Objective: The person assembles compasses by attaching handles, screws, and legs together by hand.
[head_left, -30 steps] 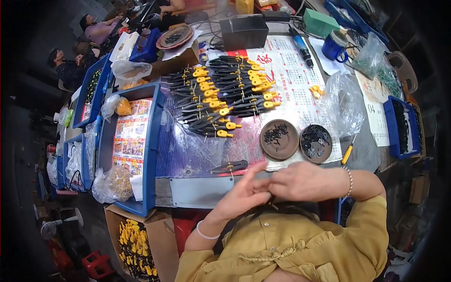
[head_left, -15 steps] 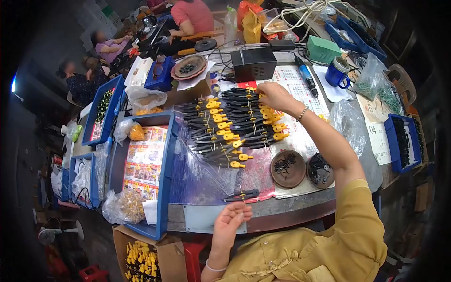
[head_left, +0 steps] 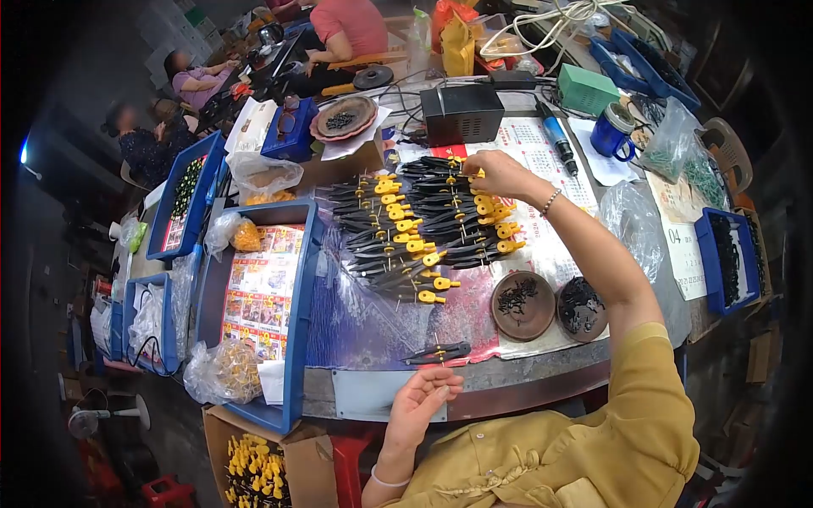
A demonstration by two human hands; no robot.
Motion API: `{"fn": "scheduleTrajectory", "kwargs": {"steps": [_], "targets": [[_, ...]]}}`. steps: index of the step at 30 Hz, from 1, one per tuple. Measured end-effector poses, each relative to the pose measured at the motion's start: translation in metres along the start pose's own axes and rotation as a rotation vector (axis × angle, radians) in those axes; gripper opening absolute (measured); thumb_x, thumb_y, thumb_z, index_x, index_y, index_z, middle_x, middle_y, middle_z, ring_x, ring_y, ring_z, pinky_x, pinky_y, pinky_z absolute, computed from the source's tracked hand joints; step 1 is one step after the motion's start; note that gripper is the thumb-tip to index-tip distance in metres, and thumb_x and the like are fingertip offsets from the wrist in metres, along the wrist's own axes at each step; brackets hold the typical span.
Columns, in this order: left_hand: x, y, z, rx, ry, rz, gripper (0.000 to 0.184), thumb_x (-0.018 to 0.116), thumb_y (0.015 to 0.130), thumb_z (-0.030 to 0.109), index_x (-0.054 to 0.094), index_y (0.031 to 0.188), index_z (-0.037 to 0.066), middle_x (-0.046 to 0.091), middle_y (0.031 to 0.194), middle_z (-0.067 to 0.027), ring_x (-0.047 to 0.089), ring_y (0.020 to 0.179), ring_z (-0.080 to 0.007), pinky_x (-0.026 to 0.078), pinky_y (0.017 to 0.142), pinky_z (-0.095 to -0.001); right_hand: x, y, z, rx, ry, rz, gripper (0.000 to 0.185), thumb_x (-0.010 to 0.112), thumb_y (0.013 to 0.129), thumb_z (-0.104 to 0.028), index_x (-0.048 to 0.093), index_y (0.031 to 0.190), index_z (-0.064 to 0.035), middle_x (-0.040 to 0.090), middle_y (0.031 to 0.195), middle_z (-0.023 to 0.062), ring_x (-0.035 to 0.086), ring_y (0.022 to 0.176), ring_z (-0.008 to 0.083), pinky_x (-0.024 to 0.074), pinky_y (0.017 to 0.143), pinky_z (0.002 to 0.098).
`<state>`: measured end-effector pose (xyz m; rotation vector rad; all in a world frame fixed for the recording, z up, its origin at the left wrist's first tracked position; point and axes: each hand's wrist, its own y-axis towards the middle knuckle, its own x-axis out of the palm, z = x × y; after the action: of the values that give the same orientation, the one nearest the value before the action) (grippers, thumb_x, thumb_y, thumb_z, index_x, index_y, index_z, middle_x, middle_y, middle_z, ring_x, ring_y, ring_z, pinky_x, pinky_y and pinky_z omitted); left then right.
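My right hand (head_left: 501,176) reaches to the far end of the right-hand stack of slim black pieces with yellow ends (head_left: 461,212). Its fingers are bent together over a yellow end there; what lies between the fingertips is partly hidden. Just left is a second stack of the same pieces (head_left: 381,229), with thin pins sticking up. Near the table's front edge, my left hand (head_left: 421,400) is palm up with fingers loosely curled and apart, holding nothing. Close beyond its fingertips lies a separate black piece (head_left: 438,352) with a thin upright pin.
Two round dishes (head_left: 523,327) of small black parts sit at right. A long blue tray (head_left: 305,313) with bags stands left, above a cardboard box (head_left: 309,461) of yellow-ended pieces. Behind are a black box (head_left: 461,114), a blue electric screwdriver (head_left: 556,140) and a mug (head_left: 611,131). People sit beyond.
My right hand stays over the far end of the right stack, its fingers shifting only slightly. My left hand has moved a little to the right. The view has shifted slightly.
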<state>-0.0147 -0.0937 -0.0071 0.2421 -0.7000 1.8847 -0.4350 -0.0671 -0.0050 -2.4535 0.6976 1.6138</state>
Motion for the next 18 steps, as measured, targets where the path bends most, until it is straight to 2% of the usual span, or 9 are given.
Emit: {"fn": "scheduleTrajectory", "kwargs": {"steps": [3, 6, 8, 10, 11, 12, 14, 15, 18], "targets": [[-0.001, -0.001, 0.002, 0.020, 0.007, 0.011, 0.026, 0.053, 0.089, 0.002, 0.051, 0.114, -0.003, 0.062, 0.105, -0.0158, 0.061, 0.093, -0.0200, 0.049, 0.083, -0.0308, -0.004, -0.004, -0.002, -0.033, -0.019, 0.039, 0.021, 0.065, 0.072, -0.011, 0.065, 0.091, -0.0014, 0.065, 0.089, 0.0160, 0.061, 0.089, 0.0320, 0.0469, 0.081, 0.0394], [-0.009, -0.007, 0.004, 0.069, 0.036, 0.035, 0.025, 0.052, 0.091, 0.004, 0.052, 0.115, -0.003, 0.061, 0.107, -0.0120, 0.058, 0.097, -0.0161, 0.046, 0.086, -0.0299, -0.012, -0.015, -0.005, -0.117, 0.004, 0.120, 0.021, 0.065, 0.075, -0.013, 0.065, 0.092, -0.0002, 0.065, 0.091, 0.0165, 0.061, 0.090, 0.0320, 0.0468, 0.082, 0.0393], [-0.015, -0.008, 0.010, 0.144, 0.145, 0.103, 0.024, 0.052, 0.090, 0.002, 0.052, 0.114, -0.003, 0.061, 0.105, -0.0100, 0.058, 0.095, -0.0147, 0.046, 0.086, -0.0296, -0.025, -0.033, -0.027, -0.022, 0.119, 0.118, 0.022, 0.065, 0.076, -0.012, 0.064, 0.094, 0.0005, 0.065, 0.093, 0.0166, 0.061, 0.090, 0.0313, 0.0475, 0.081, 0.0390], [-0.015, -0.007, 0.020, 0.211, 0.264, 0.176, 0.024, 0.053, 0.089, 0.001, 0.053, 0.113, -0.003, 0.061, 0.104, -0.0080, 0.057, 0.095, -0.0134, 0.045, 0.086, -0.0288, -0.041, -0.062, -0.058, -0.061, 0.145, 0.115, 0.022, 0.064, 0.078, -0.012, 0.063, 0.095, 0.0019, 0.065, 0.092, 0.0157, 0.062, 0.086, 0.0304, 0.0484, 0.078, 0.0376], [-0.016, -0.003, 0.021, 0.279, 0.411, 0.229, 0.024, 0.055, 0.086, -0.002, 0.055, 0.110, -0.004, 0.064, 0.101, -0.0107, 0.060, 0.092, -0.0160, 0.047, 0.084, -0.0295, -0.044, -0.079, -0.069, -0.059, 0.189, 0.087, 0.020, 0.064, 0.079, -0.010, 0.062, 0.096, 0.0003, 0.063, 0.089, 0.0127, 0.060, 0.080, 0.0255, 0.0473, 0.071, 0.0346], [-0.016, 0.001, 0.024, 0.263, 0.414, 0.236, 0.024, 0.055, 0.086, -0.002, 0.055, 0.110, -0.004, 0.064, 0.101, -0.0107, 0.060, 0.092, -0.0160, 0.047, 0.084, -0.0295, -0.045, -0.097, -0.080, -0.056, 0.229, 0.063, 0.020, 0.064, 0.080, -0.008, 0.061, 0.098, -0.0013, 0.062, 0.086, 0.0097, 0.058, 0.073, 0.0206, 0.0463, 0.064, 0.0316], [-0.016, 0.010, 0.027, 0.464, 1.017, 0.153, 0.026, 0.058, 0.083, -0.001, 0.056, 0.109, -0.003, 0.065, 0.100, -0.0119, 0.061, 0.092, -0.0212, 0.047, 0.083, -0.0315, -0.047, -0.135, -0.102, -0.105, 0.236, 0.027, 0.020, 0.064, 0.079, -0.006, 0.060, 0.098, -0.0018, 0.060, 0.087, 0.0106, 0.058, 0.074, 0.0215, 0.0461, 0.065, 0.0315], [-0.013, 0.017, 0.026, 0.459, 1.016, 0.148, 0.026, 0.058, 0.083, -0.001, 0.056, 0.109, -0.003, 0.065, 0.100, -0.0119, 0.061, 0.092, -0.0212, 0.047, 0.083, -0.0315, -0.047, -0.154, -0.111, -0.122, 0.246, 0.000, 0.021, 0.064, 0.079, -0.006, 0.059, 0.099, -0.0018, 0.059, 0.088, 0.0111, 0.058, 0.075, 0.0236, 0.0464, 0.066, 0.0325], [0.005, 0.038, 0.011, 0.692, 1.516, -0.031, 0.040, 0.065, 0.074, 0.002, 0.054, 0.112, 0.002, 0.059, 0.108, -0.0145, 0.053, 0.107, -0.0326, 0.039, 0.093, -0.0410, -0.042, -0.208, -0.132, -0.095, 0.300, -0.127, 0.025, 0.064, 0.077, -0.005, 0.058, 0.101, -0.0014, 0.058, 0.092, 0.0122, 0.059, 0.080, 0.0295, 0.0474, 0.071, 0.0360]]}}
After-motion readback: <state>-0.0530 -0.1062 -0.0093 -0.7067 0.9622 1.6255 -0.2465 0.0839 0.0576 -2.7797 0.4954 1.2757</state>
